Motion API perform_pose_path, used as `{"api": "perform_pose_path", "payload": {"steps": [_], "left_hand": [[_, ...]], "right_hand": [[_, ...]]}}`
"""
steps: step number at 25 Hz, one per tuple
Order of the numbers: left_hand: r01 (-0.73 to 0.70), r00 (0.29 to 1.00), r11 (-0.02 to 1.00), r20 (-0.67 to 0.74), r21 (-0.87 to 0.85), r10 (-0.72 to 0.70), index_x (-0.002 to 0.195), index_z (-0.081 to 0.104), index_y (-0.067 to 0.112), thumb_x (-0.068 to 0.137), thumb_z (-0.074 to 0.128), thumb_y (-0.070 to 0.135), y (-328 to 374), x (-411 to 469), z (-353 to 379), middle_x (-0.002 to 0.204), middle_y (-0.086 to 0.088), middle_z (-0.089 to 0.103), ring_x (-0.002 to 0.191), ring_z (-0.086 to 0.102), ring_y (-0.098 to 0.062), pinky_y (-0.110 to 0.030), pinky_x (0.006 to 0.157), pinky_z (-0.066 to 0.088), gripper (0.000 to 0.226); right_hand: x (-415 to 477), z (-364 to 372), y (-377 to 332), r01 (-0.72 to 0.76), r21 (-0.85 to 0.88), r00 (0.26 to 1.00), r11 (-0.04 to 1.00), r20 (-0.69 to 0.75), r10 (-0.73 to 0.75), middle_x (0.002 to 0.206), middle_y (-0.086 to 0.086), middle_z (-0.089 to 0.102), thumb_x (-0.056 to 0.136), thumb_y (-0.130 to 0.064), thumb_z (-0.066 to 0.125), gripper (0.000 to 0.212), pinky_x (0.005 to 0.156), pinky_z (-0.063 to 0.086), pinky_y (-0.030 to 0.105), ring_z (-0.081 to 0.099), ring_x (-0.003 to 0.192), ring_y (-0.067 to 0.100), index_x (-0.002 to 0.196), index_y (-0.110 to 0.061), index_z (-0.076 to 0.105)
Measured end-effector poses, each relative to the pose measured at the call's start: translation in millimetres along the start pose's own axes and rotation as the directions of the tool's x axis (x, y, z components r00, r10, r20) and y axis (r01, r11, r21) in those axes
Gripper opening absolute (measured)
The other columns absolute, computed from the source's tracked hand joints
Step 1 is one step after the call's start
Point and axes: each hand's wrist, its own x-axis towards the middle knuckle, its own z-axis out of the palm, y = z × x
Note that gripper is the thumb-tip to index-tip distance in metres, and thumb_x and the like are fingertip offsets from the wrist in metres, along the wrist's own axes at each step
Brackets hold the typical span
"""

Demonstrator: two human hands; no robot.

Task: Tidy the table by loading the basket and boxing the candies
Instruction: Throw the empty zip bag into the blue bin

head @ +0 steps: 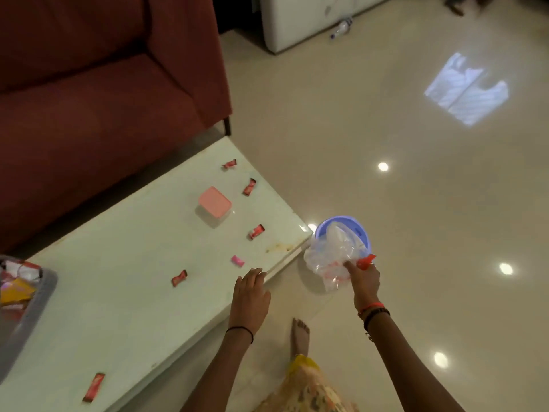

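Several red-wrapped candies lie scattered on the white table [124,292], such as one [179,278] near the middle and one [256,231] by the right edge. A small box with a pink lid [214,203] stands among them. A grey basket [28,316] holding packets sits at the table's left edge. My left hand [249,298] rests flat and open at the table's near edge. My right hand [364,279] grips a clear plastic bag [332,257] and a red scrap [366,261] over a blue bin [346,230] on the floor.
A dark red sofa [104,84] stands behind the table. A plastic bottle [341,27] lies on the glossy floor by a white cabinet [303,19]. My bare foot [300,337] is on the floor beside the table.
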Motion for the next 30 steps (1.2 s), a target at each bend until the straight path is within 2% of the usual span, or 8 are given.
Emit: {"api": "perform_pose_path", "payload": {"steps": [5,8,11,15,17,19,25,30], "left_hand": [[-0.066,0.996,0.998,0.052,-0.026,0.067,0.135,0.037,0.019,0.095,0.040,0.029,68,106,35,0.146,0.002,0.036,0.138,0.029,-0.013,-0.032,0.116,0.022,0.042],[-0.067,0.997,0.994,0.028,-0.086,0.069,0.133,0.040,0.015,0.094,0.042,0.026,88,150,53,0.144,-0.001,0.040,0.136,0.033,-0.015,-0.034,0.115,0.024,0.040],[-0.068,0.997,0.990,0.016,-0.120,0.071,0.131,0.043,0.012,0.094,0.045,0.023,97,185,78,0.142,-0.004,0.044,0.134,0.037,-0.019,-0.037,0.114,0.028,0.039],[-0.053,0.998,0.988,0.010,-0.148,0.055,0.129,0.047,0.011,0.092,0.048,0.018,87,207,107,0.140,-0.005,0.046,0.132,0.040,-0.021,-0.039,0.114,0.029,0.037],[-0.046,0.999,0.985,0.006,-0.167,0.048,0.127,0.048,0.011,0.092,0.049,0.016,78,212,116,0.139,-0.005,0.047,0.131,0.041,-0.021,-0.038,0.114,0.029,0.035],[-0.030,1.000,0.982,-0.009,-0.187,0.029,0.126,0.050,0.010,0.092,0.049,0.015,70,213,119,0.138,-0.006,0.048,0.130,0.042,-0.022,-0.038,0.114,0.030,0.035],[0.038,0.997,0.973,-0.056,-0.226,-0.052,0.127,0.050,0.010,0.092,0.050,0.017,57,186,96,0.138,-0.007,0.048,0.128,0.043,-0.023,-0.040,0.111,0.034,0.035],[0.133,0.967,0.926,-0.160,-0.352,-0.199,0.124,0.052,0.011,0.092,0.050,0.019,29,139,59,0.135,-0.006,0.051,0.125,0.046,-0.021,-0.034,0.109,0.036,0.032]], "right_hand": [[120,-25,14,-0.090,-0.045,0.981,0.995,-0.175,0.081,0.095,0.019,0.069,0.073,-0.018,0.074,0.027,0.091,0.050,0.041,0.063,0.092,0.035,0.095,-0.002,0.068],[175,-14,23,-0.092,-0.051,0.980,0.994,-0.179,0.081,0.094,0.025,0.067,0.074,-0.011,0.074,0.028,0.072,0.045,0.031,0.060,0.078,0.030,0.095,0.006,0.066],[230,9,36,-0.096,-0.081,0.982,0.992,-0.167,0.082,0.092,0.027,0.066,0.075,-0.004,0.073,0.026,0.071,0.051,0.041,0.059,0.075,0.029,0.093,0.010,0.062],[282,37,56,-0.093,-0.256,0.994,0.962,0.030,0.104,0.104,0.016,0.055,0.074,-0.007,0.075,0.035,0.091,0.049,0.050,0.056,0.100,0.033,0.099,-0.010,0.051],[294,44,62,-0.134,-0.386,0.958,0.912,0.186,0.220,0.105,0.010,0.050,0.073,-0.013,0.079,0.055,0.095,0.049,0.048,0.054,0.103,0.030,0.116,-0.007,0.045],[300,45,67,-0.176,-0.437,0.933,0.882,0.211,0.291,0.109,0.014,0.051,0.076,-0.011,0.076,0.066,0.091,0.051,0.045,0.056,0.099,0.032,0.128,0.002,0.039],[265,36,56,-0.154,-0.348,0.967,0.925,0.140,0.214,0.098,0.015,0.054,0.083,-0.002,0.065,0.041,0.076,0.042,0.033,0.050,0.088,0.024,0.121,0.008,0.051],[166,60,16,0.166,-0.322,0.981,0.932,0.152,-0.122,0.106,0.023,0.063,0.085,0.000,0.056,0.027,0.078,0.043,0.032,0.058,0.101,0.035,0.111,0.003,0.061]]}}
